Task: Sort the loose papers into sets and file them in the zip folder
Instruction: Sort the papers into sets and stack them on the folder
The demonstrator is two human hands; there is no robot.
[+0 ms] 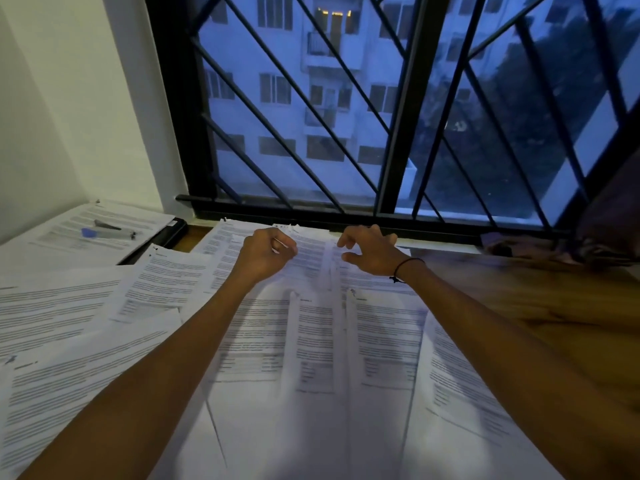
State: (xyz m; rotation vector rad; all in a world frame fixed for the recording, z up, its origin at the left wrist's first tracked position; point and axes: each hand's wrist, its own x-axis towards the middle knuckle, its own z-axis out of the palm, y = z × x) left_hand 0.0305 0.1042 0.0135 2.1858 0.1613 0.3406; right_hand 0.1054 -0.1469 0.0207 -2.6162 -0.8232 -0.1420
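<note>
Loose printed papers (318, 334) cover most of the wooden table, overlapping in several sheets. Both my arms reach to the far edge by the window. My left hand (268, 252) is curled into a fist and pinches the top edge of a far sheet (311, 258). My right hand (369, 251) hovers over the same far papers with its fingers loosely curled and spread, holding nothing. More sheets (59, 306) fan out at the left. A dark folder (169, 233) shows under a paper stack at the back left.
A stapler with a blue tip (107, 232) lies on the stack (86, 230) at the back left. Bare wooden table (536, 299) shows at the right. A barred window (381, 133) stands right behind the table. Dark cloth (602, 237) sits at the far right.
</note>
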